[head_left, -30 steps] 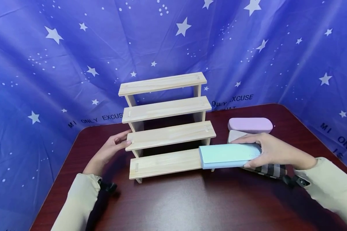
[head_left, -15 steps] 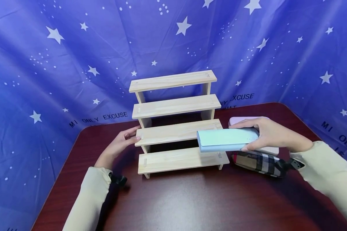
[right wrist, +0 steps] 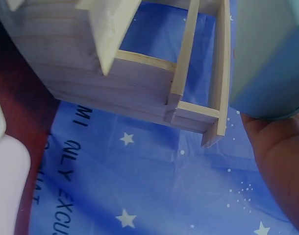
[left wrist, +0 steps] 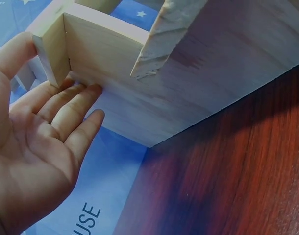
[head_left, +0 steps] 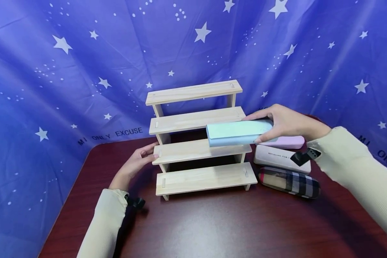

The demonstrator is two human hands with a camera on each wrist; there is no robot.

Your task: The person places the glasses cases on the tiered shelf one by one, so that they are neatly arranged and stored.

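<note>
A pale wooden four-tier rack [head_left: 193, 179] stands on the table like a small staircase. At its left end my left hand [head_left: 133, 166] pinches the second tier from the bottom, with the thumb on top and fingers beneath; the left wrist view shows the thumb [left wrist: 19, 56] and fingers on either side of the board. My right hand [head_left: 285, 123] grips the right end of a mint and light-blue glasses case [head_left: 230, 135], thumb on the near side and fingers on the far side. The case is held level, overlapping the right part of the middle tiers in the head view.
On the table [head_left: 193, 225] right of the rack lie a lilac case [head_left: 288, 142], a whitish case with lettering [head_left: 274, 157] and a plaid case [head_left: 290, 182], one behind another. A blue star-printed curtain [head_left: 171, 43] hangs behind.
The mint case has risen from the lowest tier's level and moved left in my right hand. The rack shifted right with my left hand, mostly in the first half second.
</note>
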